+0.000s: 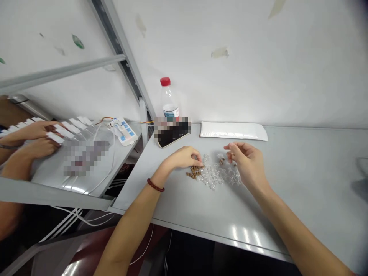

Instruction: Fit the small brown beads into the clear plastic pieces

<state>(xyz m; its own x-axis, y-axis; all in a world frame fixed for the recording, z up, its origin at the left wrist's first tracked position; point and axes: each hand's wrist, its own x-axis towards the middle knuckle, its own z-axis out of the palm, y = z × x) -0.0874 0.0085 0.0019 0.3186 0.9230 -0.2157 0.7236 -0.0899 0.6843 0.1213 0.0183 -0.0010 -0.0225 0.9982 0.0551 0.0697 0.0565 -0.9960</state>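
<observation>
Fingers bent downward, my left hand (186, 157) touches a small heap of brown pellet-like pieces (195, 172). Its fingertips are pressed together there, and whatever is between them is too small to make out. Beside the brown pieces spreads a loose pile of small clear plastic pieces (212, 176). Over the pile's right side is my right hand (248, 159), thumb and fingers drawn together. Close to its fingertips is a clear piece with brown in it (221, 159); I cannot tell whether the fingers hold it or it lies on the table.
Behind the pile lie a white flat packet (232, 131) and a phone (174, 134). A red-capped bottle (169, 101) stands by the wall. Left of the metal post, another person's hands (43, 140) work among white tabs, near a power strip (123, 132) and cables.
</observation>
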